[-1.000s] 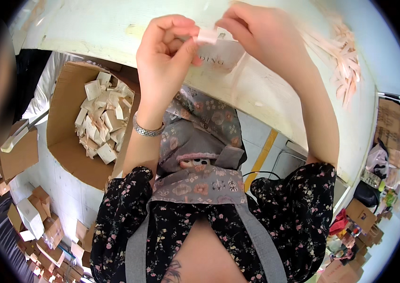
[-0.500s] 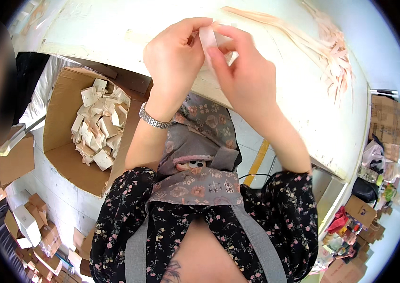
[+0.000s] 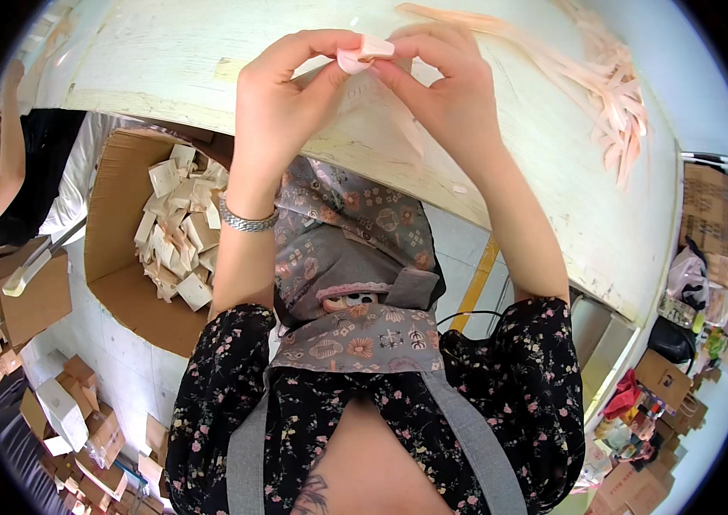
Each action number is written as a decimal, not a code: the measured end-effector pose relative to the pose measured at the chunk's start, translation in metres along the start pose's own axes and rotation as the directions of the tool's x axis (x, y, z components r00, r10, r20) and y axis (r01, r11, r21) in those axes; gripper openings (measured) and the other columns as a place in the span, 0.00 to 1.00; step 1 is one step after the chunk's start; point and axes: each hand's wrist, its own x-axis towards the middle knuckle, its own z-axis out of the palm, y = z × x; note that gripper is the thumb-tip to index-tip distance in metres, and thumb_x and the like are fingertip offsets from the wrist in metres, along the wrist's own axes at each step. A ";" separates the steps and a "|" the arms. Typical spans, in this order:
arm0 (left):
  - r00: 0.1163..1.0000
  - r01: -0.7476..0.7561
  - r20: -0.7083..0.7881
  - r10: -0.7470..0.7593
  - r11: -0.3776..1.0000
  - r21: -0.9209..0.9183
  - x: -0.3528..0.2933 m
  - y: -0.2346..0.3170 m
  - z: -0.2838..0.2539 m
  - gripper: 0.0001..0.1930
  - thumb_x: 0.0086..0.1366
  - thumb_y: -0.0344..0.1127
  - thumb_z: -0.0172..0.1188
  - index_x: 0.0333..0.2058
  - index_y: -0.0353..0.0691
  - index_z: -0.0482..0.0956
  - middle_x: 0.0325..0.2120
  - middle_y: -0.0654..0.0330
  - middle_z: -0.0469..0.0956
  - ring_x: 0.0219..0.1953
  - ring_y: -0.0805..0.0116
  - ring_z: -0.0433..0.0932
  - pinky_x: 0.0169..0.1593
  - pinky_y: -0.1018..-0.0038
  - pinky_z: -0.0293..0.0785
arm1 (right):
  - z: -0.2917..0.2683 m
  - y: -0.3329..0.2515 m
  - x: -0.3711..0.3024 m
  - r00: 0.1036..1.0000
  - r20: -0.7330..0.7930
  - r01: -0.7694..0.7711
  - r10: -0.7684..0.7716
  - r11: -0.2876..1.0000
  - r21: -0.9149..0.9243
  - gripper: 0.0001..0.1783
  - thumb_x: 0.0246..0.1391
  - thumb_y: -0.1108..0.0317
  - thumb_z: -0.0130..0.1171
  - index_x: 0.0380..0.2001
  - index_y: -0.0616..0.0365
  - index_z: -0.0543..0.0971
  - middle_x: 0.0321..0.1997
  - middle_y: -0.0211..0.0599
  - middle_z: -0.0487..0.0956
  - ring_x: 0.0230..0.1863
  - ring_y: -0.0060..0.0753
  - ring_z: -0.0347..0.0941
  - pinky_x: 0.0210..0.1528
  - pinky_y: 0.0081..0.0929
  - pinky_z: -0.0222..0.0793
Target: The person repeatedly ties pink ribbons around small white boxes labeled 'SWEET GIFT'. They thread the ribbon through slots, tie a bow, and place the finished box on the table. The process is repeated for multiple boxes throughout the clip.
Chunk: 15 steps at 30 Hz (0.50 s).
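Above the white worktable (image 3: 175, 69), a small pale pink folded piece of ribbon (image 3: 366, 53) is pinched between both hands. My left hand (image 3: 282, 90) grips its left end with thumb and forefinger, and a silver watch band circles that wrist. On the other end, the thumb and forefinger of my right hand (image 3: 454, 90) are closed too; the back of that hand is partly blurred. A faint, smeared pale strip (image 3: 407, 129) shows below, between the hands. Farther right lies a loose heap of pale pink ribbons (image 3: 617, 107), its long ends reaching toward the table's far side.
Left of my left arm stands an open cardboard carton (image 3: 119, 257) with many cream pieces (image 3: 179, 227) inside. Another person's arm (image 3: 10, 146) is at the far left. Boxes (image 3: 81, 412) crowd the lower left floor; cartons and bags (image 3: 673, 343) line the right side.
The upright pale strip between my fingers is now a short folded piece. My left hand has shifted left, apart from the right. The blurred dark shape at far left now shows as a person.
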 end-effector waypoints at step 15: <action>0.985 -0.064 0.158 0.070 0.997 -0.039 0.004 -0.002 -0.017 0.15 0.53 0.21 0.65 0.41 0.35 0.78 0.31 0.63 0.78 0.39 0.76 0.76 0.55 0.68 0.68 | 0.008 -0.015 0.001 0.972 0.094 -0.236 0.216 0.892 0.387 0.08 0.45 0.77 0.61 0.32 0.55 0.79 0.30 0.30 0.79 0.32 0.26 0.74 0.33 0.22 0.70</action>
